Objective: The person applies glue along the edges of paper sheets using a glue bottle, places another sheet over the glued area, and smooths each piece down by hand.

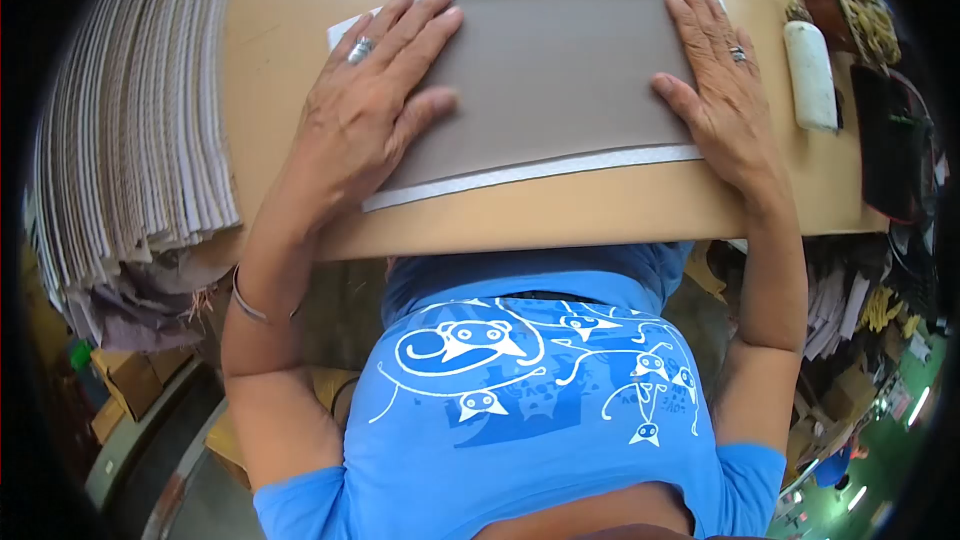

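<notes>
A flat grey-brown sheet lies on the table in front of me, with a white strip showing along its near and far edges. My left hand rests flat on the sheet's left end, fingers stretched out and thumb apart. At the right end, my right hand also lies flat, its fingers pointing away from me and its thumb on the grey surface. Neither hand grips anything. The palms hide parts of both side edges.
A tall stack of sheets fills the table's left side. To the right stand a white bottle and a dark brown container. A black case lies at the table's right edge. The wooden table's front edge runs close to my body.
</notes>
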The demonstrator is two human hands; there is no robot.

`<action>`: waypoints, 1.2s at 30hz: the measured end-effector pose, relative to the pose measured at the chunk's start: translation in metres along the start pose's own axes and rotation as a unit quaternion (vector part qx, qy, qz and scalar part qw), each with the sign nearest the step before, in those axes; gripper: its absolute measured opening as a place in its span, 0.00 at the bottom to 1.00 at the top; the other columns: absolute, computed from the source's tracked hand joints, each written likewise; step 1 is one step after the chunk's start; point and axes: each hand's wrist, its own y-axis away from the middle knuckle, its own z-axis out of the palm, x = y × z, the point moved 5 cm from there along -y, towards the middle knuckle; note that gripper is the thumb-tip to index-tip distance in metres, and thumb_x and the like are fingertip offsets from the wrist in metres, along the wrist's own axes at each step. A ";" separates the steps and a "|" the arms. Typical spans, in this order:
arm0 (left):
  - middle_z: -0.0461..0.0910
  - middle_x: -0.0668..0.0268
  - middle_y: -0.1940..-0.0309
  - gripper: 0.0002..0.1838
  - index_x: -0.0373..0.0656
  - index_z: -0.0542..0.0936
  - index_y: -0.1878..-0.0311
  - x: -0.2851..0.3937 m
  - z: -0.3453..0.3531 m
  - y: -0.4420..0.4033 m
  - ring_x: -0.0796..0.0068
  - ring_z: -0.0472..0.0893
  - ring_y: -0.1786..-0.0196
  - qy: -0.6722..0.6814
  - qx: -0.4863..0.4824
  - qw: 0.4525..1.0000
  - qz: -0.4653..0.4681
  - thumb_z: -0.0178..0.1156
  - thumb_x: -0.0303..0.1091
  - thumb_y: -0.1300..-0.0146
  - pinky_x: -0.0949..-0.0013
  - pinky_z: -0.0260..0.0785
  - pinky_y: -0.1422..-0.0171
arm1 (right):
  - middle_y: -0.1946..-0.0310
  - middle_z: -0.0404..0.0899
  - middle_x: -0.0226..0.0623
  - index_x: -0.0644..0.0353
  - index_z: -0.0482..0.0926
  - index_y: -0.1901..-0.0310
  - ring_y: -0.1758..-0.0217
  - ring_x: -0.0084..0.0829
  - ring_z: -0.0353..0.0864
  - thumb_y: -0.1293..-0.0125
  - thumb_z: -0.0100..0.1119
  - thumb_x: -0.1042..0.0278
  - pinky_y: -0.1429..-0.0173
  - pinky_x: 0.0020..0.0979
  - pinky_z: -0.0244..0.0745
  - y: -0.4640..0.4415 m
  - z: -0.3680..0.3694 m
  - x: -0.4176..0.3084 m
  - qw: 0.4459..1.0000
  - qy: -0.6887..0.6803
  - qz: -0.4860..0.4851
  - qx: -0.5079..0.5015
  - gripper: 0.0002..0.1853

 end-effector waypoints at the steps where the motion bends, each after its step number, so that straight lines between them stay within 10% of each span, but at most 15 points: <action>1: 0.60 0.63 0.34 0.26 0.46 0.64 0.36 -0.006 -0.001 0.001 0.59 0.58 0.31 0.011 0.014 1.000 -0.004 0.50 0.43 0.36 0.59 0.47 0.29 | 0.30 0.50 0.33 0.50 0.53 0.31 0.26 0.34 0.43 0.36 0.42 0.45 0.26 0.39 0.33 0.000 0.000 0.000 1.000 -0.001 -0.004 0.002 0.34; 8: 0.67 0.58 0.42 0.24 0.48 0.72 0.42 -0.015 -0.018 0.027 0.58 0.67 0.39 0.051 0.083 0.992 -0.077 0.60 0.36 0.43 0.61 0.66 0.41 | 0.31 0.51 0.34 0.52 0.55 0.33 0.27 0.36 0.45 0.38 0.42 0.38 0.26 0.42 0.35 0.000 0.003 0.003 1.000 -0.005 0.002 0.011 0.37; 24: 0.67 0.59 0.43 0.21 0.49 0.75 0.44 -0.015 -0.016 0.027 0.57 0.67 0.40 0.024 0.073 0.993 -0.086 0.59 0.36 0.44 0.61 0.65 0.41 | 0.30 0.51 0.31 0.49 0.53 0.31 0.26 0.34 0.44 0.39 0.43 0.38 0.26 0.43 0.35 -0.001 0.000 -0.001 1.000 -0.016 0.016 -0.007 0.37; 36: 0.52 0.60 0.30 0.36 0.42 0.57 0.32 0.016 0.003 0.007 0.57 0.51 0.29 -0.042 -0.030 0.999 -0.014 0.49 0.53 0.39 0.57 0.40 0.26 | 0.30 0.50 0.34 0.53 0.53 0.32 0.27 0.35 0.45 0.38 0.45 0.42 0.26 0.43 0.35 0.000 -0.001 0.000 1.000 0.002 0.010 -0.015 0.37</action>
